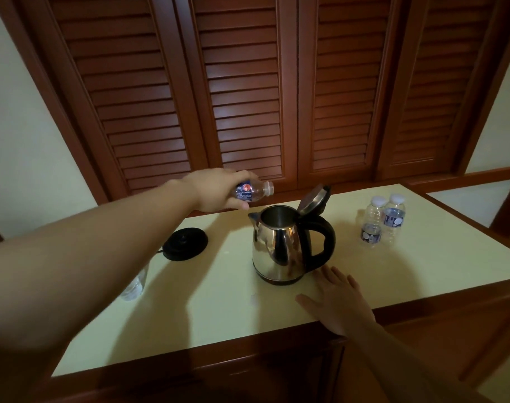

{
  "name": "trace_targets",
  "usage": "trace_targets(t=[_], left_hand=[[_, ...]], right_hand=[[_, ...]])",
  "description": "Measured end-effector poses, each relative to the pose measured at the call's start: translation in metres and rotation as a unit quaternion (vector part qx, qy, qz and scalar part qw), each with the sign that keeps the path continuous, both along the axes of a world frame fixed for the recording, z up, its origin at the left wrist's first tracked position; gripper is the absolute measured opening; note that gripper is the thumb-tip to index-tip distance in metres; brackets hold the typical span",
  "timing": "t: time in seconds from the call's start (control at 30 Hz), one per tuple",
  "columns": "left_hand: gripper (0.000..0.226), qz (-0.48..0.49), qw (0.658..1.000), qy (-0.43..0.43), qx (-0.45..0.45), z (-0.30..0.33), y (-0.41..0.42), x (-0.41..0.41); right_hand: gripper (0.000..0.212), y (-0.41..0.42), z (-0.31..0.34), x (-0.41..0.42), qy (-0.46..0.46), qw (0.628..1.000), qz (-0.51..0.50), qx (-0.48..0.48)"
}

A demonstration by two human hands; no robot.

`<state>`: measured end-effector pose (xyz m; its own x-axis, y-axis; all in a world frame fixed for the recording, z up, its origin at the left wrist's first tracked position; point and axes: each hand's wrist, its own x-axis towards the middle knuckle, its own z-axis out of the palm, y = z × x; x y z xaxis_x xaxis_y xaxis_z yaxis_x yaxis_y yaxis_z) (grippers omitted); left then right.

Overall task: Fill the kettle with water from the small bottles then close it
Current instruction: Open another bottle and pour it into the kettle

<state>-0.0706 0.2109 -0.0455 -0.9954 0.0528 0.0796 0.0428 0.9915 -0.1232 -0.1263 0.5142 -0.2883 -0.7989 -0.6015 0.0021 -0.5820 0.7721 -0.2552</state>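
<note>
A steel kettle (278,245) with a black handle stands in the middle of the cream tabletop, its lid (314,199) tipped up and open. My left hand (218,189) grips a small uncapped water bottle (255,191), held nearly level just left of and above the kettle's mouth, neck pointing right. My right hand (336,301) rests flat on the table, fingers straight, in front of the kettle and to its right. Two capped small bottles (384,219) stand at the right of the table. Another clear bottle (135,283) shows partly under my left forearm.
The kettle's black base (185,242) with its cord lies left of the kettle. The cream tabletop (218,309) has a wooden rim. Brown louvred doors (248,97) rise right behind the table.
</note>
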Motion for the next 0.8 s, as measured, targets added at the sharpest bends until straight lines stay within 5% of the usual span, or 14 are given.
trace_targets(t=[0.3, 0.47, 0.8], left_hand=[[0.071, 0.067, 0.955, 0.094, 0.275, -0.114, -0.004, 0.084], [0.07, 0.091, 0.94, 0.095, 0.316, -0.165, 0.0, 0.121], [0.075, 0.086, 0.938, 0.071, 0.327, -0.19, -0.012, 0.149]], right_hand=[[0.092, -0.005, 0.004, 0.006, -0.003, 1.0, -0.022, 0.014], [0.061, -0.027, 0.015, 0.03, 0.068, 0.997, -0.022, 0.0], [0.044, -0.1, 0.035, 0.056, -0.049, 0.989, 0.138, 0.024]])
